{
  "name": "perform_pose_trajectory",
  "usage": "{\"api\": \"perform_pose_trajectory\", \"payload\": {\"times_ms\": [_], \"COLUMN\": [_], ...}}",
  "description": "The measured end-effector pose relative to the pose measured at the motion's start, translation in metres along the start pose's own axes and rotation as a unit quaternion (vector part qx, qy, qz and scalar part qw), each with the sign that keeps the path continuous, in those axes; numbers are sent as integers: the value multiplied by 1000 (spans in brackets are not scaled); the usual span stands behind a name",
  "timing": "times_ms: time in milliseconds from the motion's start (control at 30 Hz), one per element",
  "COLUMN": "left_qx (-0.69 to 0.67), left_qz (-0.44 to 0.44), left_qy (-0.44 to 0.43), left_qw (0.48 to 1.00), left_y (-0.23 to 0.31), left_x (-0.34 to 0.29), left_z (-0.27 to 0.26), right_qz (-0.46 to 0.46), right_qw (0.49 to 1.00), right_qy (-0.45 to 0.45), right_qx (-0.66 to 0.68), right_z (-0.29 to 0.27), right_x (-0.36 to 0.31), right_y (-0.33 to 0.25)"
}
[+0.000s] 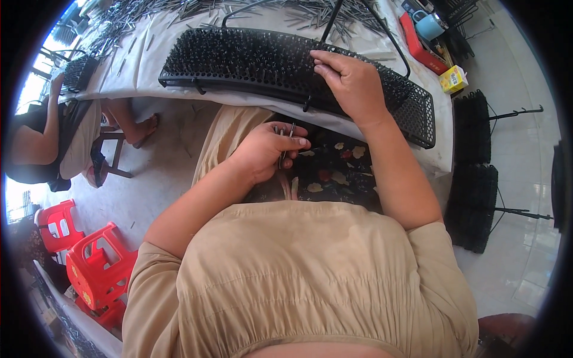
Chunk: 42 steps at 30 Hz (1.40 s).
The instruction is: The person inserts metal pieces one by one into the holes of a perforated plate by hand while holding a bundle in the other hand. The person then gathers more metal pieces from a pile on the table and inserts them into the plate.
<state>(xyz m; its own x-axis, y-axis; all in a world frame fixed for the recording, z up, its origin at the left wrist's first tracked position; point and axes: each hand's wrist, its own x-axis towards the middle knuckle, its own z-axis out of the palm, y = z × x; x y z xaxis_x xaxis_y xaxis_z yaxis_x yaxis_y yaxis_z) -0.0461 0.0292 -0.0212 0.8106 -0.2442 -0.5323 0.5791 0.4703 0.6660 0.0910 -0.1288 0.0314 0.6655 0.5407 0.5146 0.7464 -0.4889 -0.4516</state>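
Note:
A long black perforated rack point(239, 59) stands on the table's near edge, its holes mostly filled with upright slim dark pieces. At its right end the small round holes point(421, 113) are bare. My right hand point(355, 86) is over the rack right of its middle, thumb and forefinger pinched together at the tops of the pieces; what they hold, if anything, is too small to make out. Above my lap, in front of the rack, my left hand point(268, 149) is closed around several slim metal pieces point(283, 146), which stick out between its fingers.
Loose slim metal pieces point(298, 18) lie heaped across the white-covered table point(134, 65). A red box point(418, 45), blue mug point(428, 25) and yellow box point(453, 79) stand at right. Filled black racks point(474, 203) are on the floor. Another person point(42, 137) sits left, near red stools point(101, 262).

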Motion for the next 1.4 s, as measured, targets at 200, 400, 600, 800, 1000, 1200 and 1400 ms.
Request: {"api": "perform_pose_trajectory", "payload": {"times_ms": [200,400,600,800,1000,1200,1400], "left_qx": [3,6,13,3,9,9,12], "left_qz": [-8,-10,-9,-11,-10,-10,-8], "left_qy": [8,9,11,3,7,7,7], "left_qw": [1000,1000,1000,1000,1000,1000,1000], "left_y": [2,2,2,-1,0,0,-1], "left_x": [-1,-1,0,2,2,1,1], "left_z": [3,3,4,3,3,4,5], "right_qz": [20,4,-13,-9,-14,-6,31], "right_qw": [1000,998,998,999,998,999,999], "right_qy": [11,61,55,43,43,51,18], "right_qx": [1,13,-5,-11,-35,0,10], "right_z": [-2,2,0,0,-2,-1,-5], "right_x": [-4,-6,-6,-9,-10,-12,-16], "right_y": [1,8,7,9,10,13,12]}}
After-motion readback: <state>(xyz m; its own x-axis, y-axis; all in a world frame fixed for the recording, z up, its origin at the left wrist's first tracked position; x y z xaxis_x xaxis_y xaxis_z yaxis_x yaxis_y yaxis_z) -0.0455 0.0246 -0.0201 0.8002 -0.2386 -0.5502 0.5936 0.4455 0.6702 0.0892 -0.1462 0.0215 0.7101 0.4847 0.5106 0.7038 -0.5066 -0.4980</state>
